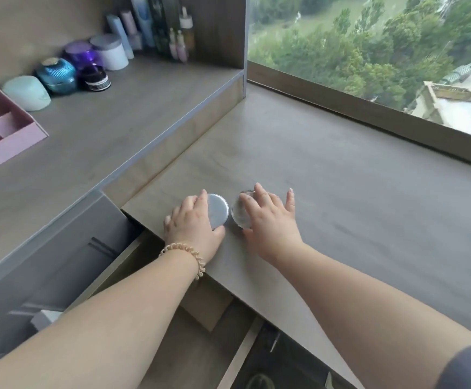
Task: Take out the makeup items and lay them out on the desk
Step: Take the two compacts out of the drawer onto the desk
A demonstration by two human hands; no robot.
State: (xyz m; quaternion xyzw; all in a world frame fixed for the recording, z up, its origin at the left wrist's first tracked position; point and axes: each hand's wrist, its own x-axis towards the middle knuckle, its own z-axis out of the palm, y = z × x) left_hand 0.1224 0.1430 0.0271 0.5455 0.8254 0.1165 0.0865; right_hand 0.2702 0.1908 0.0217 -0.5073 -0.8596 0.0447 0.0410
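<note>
A round jar with a flat silver lid [218, 209] stands on the grey desk [341, 197] near its front left corner. My left hand [192, 226] lies over it, fingers curled round its left side and thumb below it. Right beside it stands a clear, glassy round jar [241, 213]. My right hand [270, 220] rests over that jar's right side, fingers spread, thumb under it. Both jars touch the desk top and nearly touch each other.
An open drawer [172, 346] gapes below the desk's front edge. The raised shelf [110, 119] at left carries several jars and bottles [88, 68] and a pink organiser [1, 130]. A large window [383, 51] runs along the desk's far edge.
</note>
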